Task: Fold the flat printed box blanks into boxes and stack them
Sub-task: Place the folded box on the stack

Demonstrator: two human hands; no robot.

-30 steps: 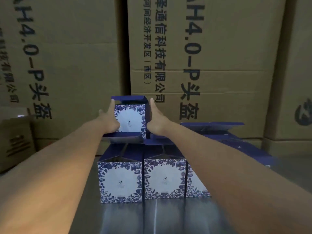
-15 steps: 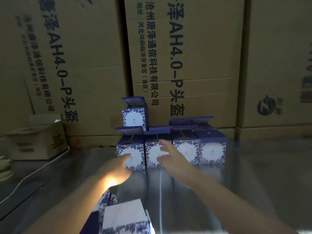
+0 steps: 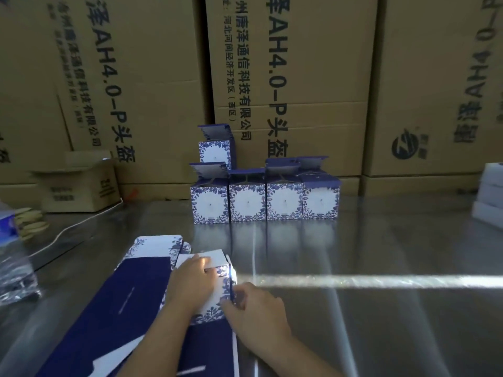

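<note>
Four folded blue-and-white floral boxes [image 3: 265,201] stand in a row at the back of the shiny table, lids up. A fifth box [image 3: 215,153] sits on top of the leftmost one. Near me lies a pile of flat box blanks [image 3: 128,297], dark blue inside with floral white panels. My left hand [image 3: 190,284] presses flat on the white panel of the top blank [image 3: 215,308]. At that blank's right edge, my right hand [image 3: 255,308] pinches the edge with curled fingers.
Tall brown shipping cartons [image 3: 285,77] wall off the back. A small open carton [image 3: 79,186] and a white cable [image 3: 68,232] lie at the left, with a plastic bag [image 3: 13,270]. White boxes [image 3: 490,194] stand at the right edge. The metal table [image 3: 367,254] reflects a light streak.
Both hands let go of the box set on top of the row and drew back toward me. They now rest on the top flat blank of the near pile.
</note>
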